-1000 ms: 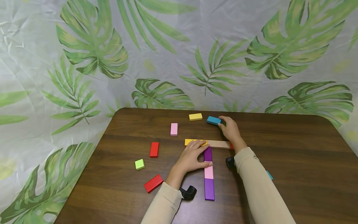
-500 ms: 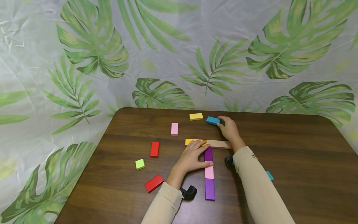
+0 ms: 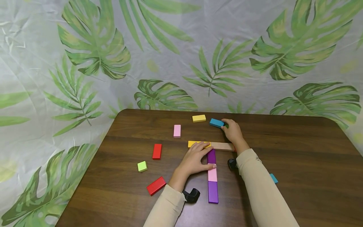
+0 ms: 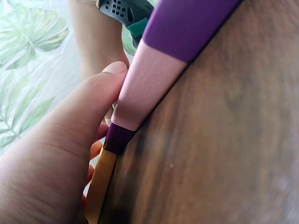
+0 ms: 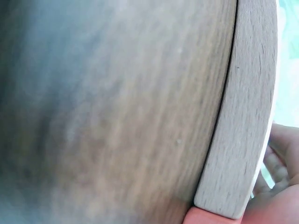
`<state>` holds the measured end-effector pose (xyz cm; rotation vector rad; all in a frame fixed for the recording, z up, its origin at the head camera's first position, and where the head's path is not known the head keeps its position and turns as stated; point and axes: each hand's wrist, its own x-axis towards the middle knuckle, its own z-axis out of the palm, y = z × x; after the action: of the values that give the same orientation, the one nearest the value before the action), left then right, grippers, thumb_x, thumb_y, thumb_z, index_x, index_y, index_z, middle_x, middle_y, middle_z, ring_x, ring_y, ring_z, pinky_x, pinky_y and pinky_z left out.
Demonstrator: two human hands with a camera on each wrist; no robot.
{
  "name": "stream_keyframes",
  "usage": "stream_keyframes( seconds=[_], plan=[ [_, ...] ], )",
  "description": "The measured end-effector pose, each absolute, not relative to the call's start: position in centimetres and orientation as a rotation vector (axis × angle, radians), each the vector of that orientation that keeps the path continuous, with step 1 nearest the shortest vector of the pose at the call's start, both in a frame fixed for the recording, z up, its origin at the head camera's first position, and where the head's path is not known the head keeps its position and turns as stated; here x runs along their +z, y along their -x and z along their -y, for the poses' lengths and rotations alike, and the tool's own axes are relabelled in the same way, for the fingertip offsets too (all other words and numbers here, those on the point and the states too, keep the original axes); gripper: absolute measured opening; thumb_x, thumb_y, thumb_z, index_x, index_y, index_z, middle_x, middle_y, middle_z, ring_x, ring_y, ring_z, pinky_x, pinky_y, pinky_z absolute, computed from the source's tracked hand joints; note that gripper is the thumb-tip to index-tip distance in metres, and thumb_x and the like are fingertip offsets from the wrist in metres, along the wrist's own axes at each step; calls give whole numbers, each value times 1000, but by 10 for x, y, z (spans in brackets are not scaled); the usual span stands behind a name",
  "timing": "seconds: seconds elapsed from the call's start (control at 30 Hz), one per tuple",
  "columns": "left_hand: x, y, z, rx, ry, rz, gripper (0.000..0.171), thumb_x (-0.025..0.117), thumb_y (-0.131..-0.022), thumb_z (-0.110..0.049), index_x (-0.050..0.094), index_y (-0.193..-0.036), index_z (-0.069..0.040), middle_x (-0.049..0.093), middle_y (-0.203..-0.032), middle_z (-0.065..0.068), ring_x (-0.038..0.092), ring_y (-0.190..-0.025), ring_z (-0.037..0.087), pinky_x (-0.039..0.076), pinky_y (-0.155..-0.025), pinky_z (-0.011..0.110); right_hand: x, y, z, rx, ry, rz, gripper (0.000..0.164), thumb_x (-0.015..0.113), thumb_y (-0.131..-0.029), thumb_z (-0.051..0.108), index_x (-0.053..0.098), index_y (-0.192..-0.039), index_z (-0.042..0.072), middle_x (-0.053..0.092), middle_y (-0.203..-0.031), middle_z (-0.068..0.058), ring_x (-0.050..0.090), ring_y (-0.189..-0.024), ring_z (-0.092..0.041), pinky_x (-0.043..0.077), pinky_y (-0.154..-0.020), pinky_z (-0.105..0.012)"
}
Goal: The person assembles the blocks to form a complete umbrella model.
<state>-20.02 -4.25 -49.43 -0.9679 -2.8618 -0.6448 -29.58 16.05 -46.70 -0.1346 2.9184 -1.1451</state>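
My left hand [image 3: 193,159] lies spread over the T of blocks, fingertips on the yellow-orange block [image 3: 195,142] and the first purple block [image 3: 211,156]. Its thumb touches the pink block [image 4: 147,88], which sits between two purple ones. Toward the table's far edge, my right hand [image 3: 234,130] pinches a mostly hidden green block [image 3: 226,125] between thumb and index finger. A blue block [image 3: 216,122] lies against those fingertips on the left. The bare-wood block [image 5: 238,107] continues the crossbar, with a red block [image 5: 210,217] at its end, largely behind my right wrist in the head view.
A yellow block [image 3: 199,118], a light pink block [image 3: 177,130], two red ones, including the upper red block [image 3: 157,151], and a lime cube [image 3: 142,166] lie to the left and back. Another blue block [image 3: 273,178] shows beside the right sleeve. Leaf-print cloth hangs behind the table.
The blue block has shifted very slightly, and a little more green shows between the right fingers. My left hand keeps its place on the T.
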Motion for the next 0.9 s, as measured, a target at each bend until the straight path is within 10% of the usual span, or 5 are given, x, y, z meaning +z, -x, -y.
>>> stream_keyframes(
  seconds=[0.9],
  plan=[
    [-494,200,43,-643,979,2851,72,58,-75,-61,45,-133,-21,34,-140,-4,21,-132,17,7,-107,30,-465,296,-162,-1164,103,-2908,39,53,-91,8,45,-128,-2,42,-127,-24,40,-114,-38,35,-92,-50]
  ],
)
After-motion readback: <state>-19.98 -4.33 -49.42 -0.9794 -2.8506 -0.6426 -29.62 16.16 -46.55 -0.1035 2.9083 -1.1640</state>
